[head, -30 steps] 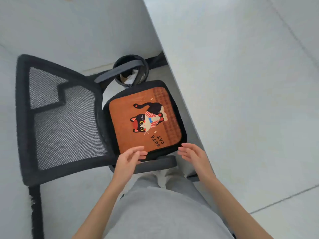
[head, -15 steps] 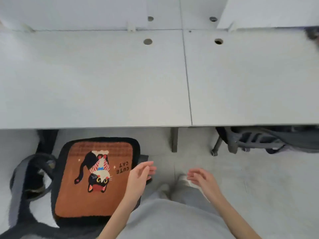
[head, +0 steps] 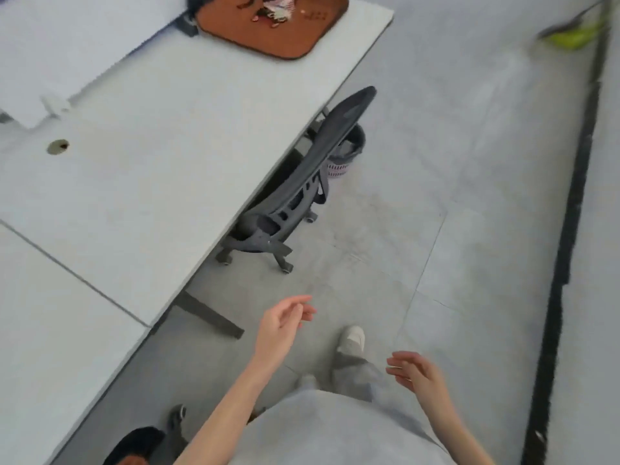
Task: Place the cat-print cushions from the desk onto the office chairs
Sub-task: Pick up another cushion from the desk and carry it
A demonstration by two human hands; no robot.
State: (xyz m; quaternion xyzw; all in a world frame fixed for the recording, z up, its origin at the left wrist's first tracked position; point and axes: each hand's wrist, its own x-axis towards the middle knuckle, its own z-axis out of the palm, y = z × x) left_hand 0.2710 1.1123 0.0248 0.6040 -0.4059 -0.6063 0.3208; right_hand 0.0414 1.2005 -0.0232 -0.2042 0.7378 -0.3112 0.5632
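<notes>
Seated cushion now behind; another cushion ahead on desk

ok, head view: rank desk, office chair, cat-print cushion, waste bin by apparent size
1. desk: largest by far.
2. office chair, tucked partly under the desk.
3. cat-print cushion: cut off by the frame's top edge and farther away, so unsure against the chair.
4. waste bin, mostly hidden.

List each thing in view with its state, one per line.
Cushion: lying flat on the desk's far end, not picked up.
Desk: bare apart from that cushion.
Office chair: pushed under the desk, seat hidden.
Bin: upright on the floor behind the chair.
Left hand: open, empty.
Right hand: open, empty.
</notes>
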